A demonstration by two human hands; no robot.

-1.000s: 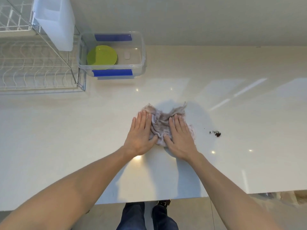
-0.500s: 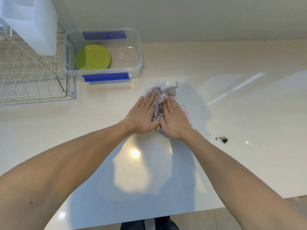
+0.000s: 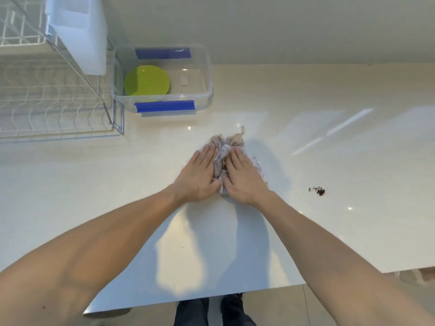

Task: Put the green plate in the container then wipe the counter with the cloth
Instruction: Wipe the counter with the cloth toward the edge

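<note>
The green plate [image 3: 147,80] lies inside the clear container [image 3: 208,90] with blue clips at the back left of the white counter [image 3: 306,147]. A crumpled pale pink cloth [image 3: 223,151] sits mid-counter. My left hand [image 3: 200,175] and my right hand [image 3: 244,177] press flat on it side by side, fingers pointing away from me, the cloth bunched up between them. Most of the cloth is hidden under my palms.
A wire dish rack [image 3: 54,107] with a white plastic holder [image 3: 80,31] stands at the far left beside the container. A small patch of dark crumbs [image 3: 318,190] lies on the counter right of my hands. The counter's near edge [image 3: 188,302] is below my arms.
Both hands have pushed the cloth away from me across the counter, toward the container, and drawn closer together so the cloth is bunched. The crumbs stay in place.
</note>
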